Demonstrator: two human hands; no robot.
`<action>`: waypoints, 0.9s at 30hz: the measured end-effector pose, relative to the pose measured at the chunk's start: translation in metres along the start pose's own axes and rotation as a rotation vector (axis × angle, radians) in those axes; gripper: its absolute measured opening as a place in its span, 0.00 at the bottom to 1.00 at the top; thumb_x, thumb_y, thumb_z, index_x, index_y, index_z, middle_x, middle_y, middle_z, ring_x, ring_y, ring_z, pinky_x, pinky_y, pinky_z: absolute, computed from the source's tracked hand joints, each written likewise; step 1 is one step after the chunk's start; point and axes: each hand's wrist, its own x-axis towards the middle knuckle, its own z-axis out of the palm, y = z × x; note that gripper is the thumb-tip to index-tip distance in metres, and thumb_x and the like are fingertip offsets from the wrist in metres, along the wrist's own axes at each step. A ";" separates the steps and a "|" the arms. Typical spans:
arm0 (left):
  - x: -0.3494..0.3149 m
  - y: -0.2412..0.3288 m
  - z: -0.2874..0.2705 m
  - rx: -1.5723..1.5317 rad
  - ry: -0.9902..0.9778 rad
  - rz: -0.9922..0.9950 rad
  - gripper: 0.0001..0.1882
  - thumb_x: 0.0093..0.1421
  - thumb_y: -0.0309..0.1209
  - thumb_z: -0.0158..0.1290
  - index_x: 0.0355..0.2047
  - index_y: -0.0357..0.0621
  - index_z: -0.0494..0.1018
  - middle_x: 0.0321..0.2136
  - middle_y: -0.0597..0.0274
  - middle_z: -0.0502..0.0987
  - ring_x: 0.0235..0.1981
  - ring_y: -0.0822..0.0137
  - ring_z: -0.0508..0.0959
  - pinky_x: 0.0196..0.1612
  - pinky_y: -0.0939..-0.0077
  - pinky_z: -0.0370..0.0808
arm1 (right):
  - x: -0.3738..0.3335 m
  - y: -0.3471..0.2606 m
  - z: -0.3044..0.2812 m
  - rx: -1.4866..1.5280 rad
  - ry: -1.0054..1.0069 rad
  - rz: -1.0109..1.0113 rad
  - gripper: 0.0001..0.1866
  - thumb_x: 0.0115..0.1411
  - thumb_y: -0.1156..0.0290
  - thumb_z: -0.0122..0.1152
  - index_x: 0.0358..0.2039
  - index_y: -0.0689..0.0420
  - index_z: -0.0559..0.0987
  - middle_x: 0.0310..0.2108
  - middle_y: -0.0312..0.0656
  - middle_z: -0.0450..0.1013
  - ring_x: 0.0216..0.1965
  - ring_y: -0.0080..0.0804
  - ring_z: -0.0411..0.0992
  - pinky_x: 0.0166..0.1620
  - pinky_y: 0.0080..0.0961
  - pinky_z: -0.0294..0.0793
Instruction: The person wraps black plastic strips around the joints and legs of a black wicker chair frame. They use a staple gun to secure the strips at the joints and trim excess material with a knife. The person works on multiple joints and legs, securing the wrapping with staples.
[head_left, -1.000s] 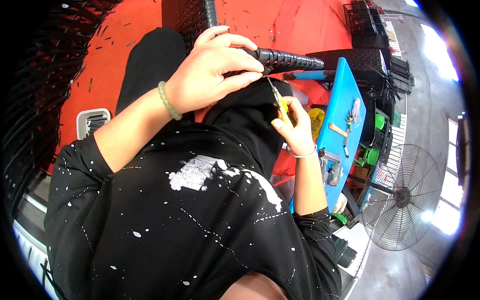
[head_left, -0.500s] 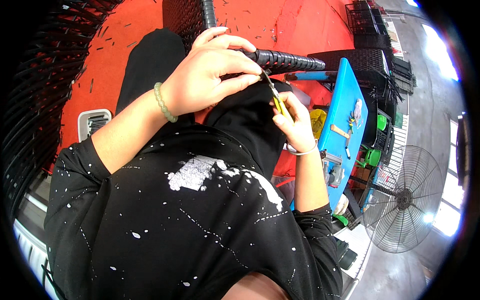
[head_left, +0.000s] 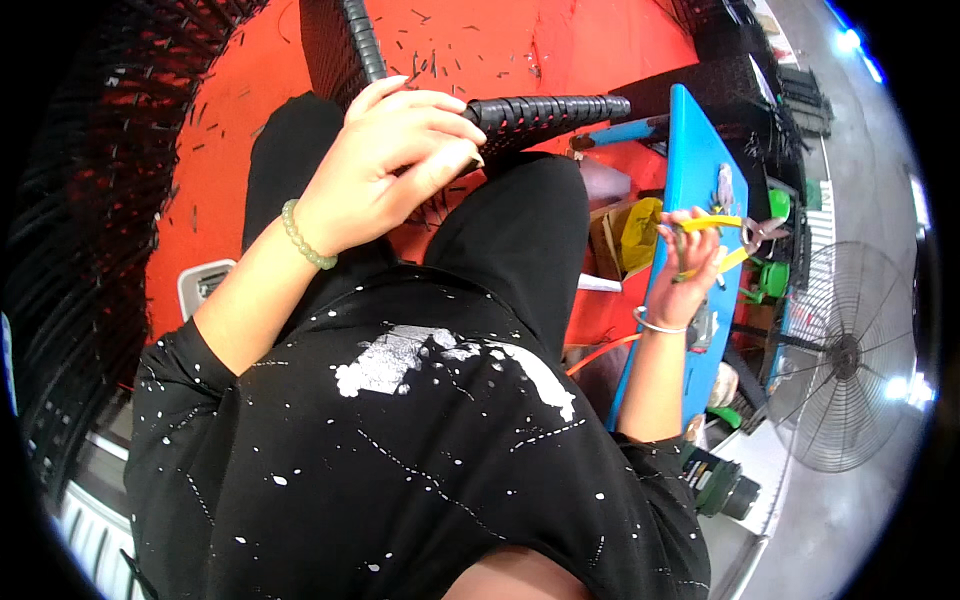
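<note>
A black woven wicker piece (head_left: 550, 112) stands in front of my knees, its wrapped edges meeting at a corner. Over that corner my left hand (head_left: 395, 165) is closed, thumb and fingers gripping the wrapped rim. The exact spot under the thumb is hidden. Well to the right, my right hand (head_left: 685, 262) is raised at the blue table and holds a pair of cutting pliers (head_left: 764, 232). Their yellow handles are spread, the metal jaws point right, away from the wicker piece.
The blue table (head_left: 688, 150) stands at my right, with a yellow bag (head_left: 640, 238) in a box beside it. Dark wicker strands (head_left: 80, 200) rise along the left. Black clippings litter the red floor (head_left: 240, 95). A white bin (head_left: 190, 285) sits left; a large fan (head_left: 843, 355) stands far right.
My right hand has carried the pliers from the wicker corner rightward to the blue table, and their handles have spread. My left hand stays on the corner. The view has shifted slightly.
</note>
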 end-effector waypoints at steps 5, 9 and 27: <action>0.018 -0.006 -0.012 -0.009 0.015 -0.059 0.08 0.66 0.27 0.55 0.32 0.36 0.81 0.40 0.58 0.83 0.41 0.66 0.81 0.46 0.75 0.76 | -0.018 0.036 -0.103 -0.144 0.337 0.094 0.33 0.75 0.44 0.36 0.62 0.60 0.68 0.50 0.44 0.76 0.53 0.36 0.74 0.56 0.33 0.70; 0.051 -0.025 -0.023 0.065 -0.226 -0.110 0.13 0.65 0.27 0.57 0.49 0.37 0.77 0.42 0.54 0.83 0.44 0.64 0.83 0.50 0.71 0.77 | -0.040 0.078 -0.203 -0.371 0.567 0.134 0.31 0.74 0.44 0.43 0.59 0.60 0.69 0.46 0.42 0.76 0.51 0.35 0.75 0.53 0.32 0.71; 0.130 -0.071 -0.028 -0.296 -1.028 -0.523 0.16 0.65 0.29 0.58 0.52 0.39 0.77 0.47 0.68 0.81 0.48 0.75 0.78 0.56 0.77 0.75 | -0.208 0.171 -0.393 -1.048 1.102 0.372 0.41 0.62 0.34 0.58 0.42 0.69 0.81 0.41 0.61 0.78 0.44 0.57 0.76 0.50 0.47 0.72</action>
